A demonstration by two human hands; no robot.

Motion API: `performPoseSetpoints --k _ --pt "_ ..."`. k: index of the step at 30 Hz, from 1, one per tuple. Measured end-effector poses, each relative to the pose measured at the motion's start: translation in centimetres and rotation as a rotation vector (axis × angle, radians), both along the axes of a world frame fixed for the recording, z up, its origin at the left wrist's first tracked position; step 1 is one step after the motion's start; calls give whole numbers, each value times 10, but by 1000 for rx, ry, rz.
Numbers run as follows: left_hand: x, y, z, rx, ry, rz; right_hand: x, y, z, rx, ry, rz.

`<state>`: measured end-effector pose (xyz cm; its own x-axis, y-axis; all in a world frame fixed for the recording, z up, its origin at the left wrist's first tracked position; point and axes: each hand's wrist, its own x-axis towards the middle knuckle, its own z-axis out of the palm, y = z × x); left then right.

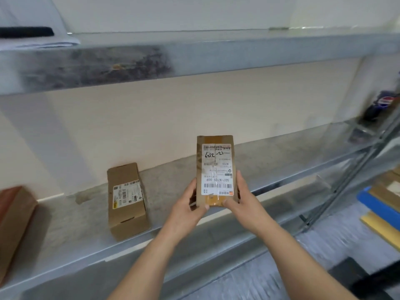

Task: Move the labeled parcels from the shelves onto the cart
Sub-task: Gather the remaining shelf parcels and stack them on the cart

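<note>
**Item in hand.** One narrow, oblong parcel of brown cardboard with a white printed label (215, 161). It is off the grey metal shelf (281, 152) and held in the air before the shelf's front edge, label face toward the person.

**Governing relation.** The parcel's long axis runs straight on from the wrists, up and away toward the wall. Both grips take the near short end only, so most of the length stands out beyond them, unsupported.

**Left grip** (190, 204). Closed on the near left corner, thumb on the label face, fingers round the side.

**Right grip** (240, 198). Closed on the right edge likewise, reaching slightly further up the side. Neither is free. Both forearms are extended and converge on the parcel.

**Remaining stock.** A squat brown cardboard box bearing a white label (127, 202) lies on the same shelf, well apart to the left and nearer the left grip. A reddish-brown carton (15, 217) sits at the far left.

**Destination.** No cart can be identified. A flat stack of blue, yellow and brown pieces (381, 204) shows low on the right. If the cart stands there, the parcel must in my judgement swing rightward and down, right grip leading.
</note>
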<state>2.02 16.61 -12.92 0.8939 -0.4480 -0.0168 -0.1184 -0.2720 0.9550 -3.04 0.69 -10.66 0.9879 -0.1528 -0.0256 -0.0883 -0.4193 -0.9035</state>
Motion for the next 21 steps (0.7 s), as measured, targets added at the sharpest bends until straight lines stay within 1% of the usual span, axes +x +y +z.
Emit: performPoseSetpoints --k 10,13,21 --pt "-13 -61 5 -36 -17 -251 -61 -38 19 -49 -43 -252" --pt "-16 -81 5 -45 -42 -297 -73 -54 18 -49 -51 -321" --pt "-31 -139 18 -46 -84 -395 -100 -102 26 -67 -110 -416"
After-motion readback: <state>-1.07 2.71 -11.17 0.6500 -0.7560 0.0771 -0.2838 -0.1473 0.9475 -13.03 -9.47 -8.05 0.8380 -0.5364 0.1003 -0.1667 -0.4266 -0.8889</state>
